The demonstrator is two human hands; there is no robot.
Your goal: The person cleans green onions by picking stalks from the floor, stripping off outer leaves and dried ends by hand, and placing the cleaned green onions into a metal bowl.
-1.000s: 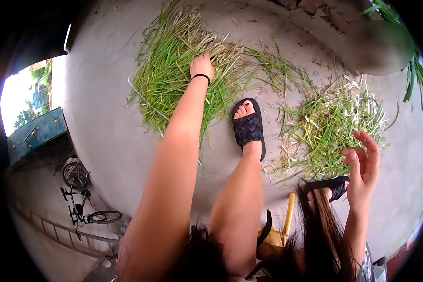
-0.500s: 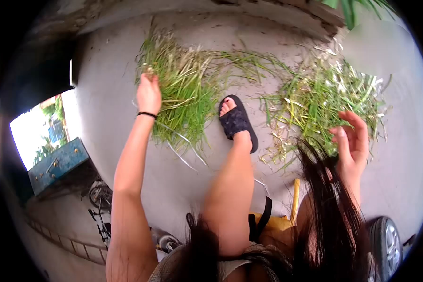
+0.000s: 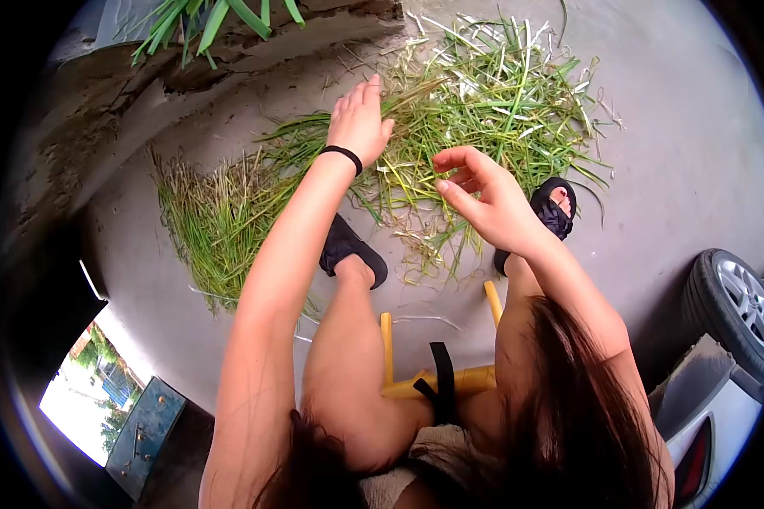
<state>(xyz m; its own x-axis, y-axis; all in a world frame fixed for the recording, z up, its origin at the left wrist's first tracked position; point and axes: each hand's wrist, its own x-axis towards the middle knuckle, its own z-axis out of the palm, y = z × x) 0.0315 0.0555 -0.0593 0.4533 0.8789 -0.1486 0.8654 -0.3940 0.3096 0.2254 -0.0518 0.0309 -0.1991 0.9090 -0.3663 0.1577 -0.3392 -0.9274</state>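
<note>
My left hand (image 3: 358,123), with a black band at the wrist, reaches over the left edge of a loose pile of green grass (image 3: 501,110). Its fingers are stretched out, and I see nothing held in them. My right hand (image 3: 484,199) hovers at the near side of that pile, fingers curved and thumb apart, holding nothing visible. To the left lies a flatter bundle of grass (image 3: 221,220) with brownish ends gathered at its far side. Loose strands (image 3: 301,136) link the bundle and the pile on the floor.
My feet in black sandals (image 3: 352,254) stand just before the grass. Beneath me is a yellow seat frame (image 3: 475,379) with a black strap (image 3: 443,382). A car wheel (image 3: 738,301) is at the right, a rough ledge (image 3: 229,76) behind, a blue-green door panel (image 3: 148,433) lower left.
The view has swung to the right. My left hand has left the left bundle and come to the loose pile. My right hand is now nearer the left hand, still open.
</note>
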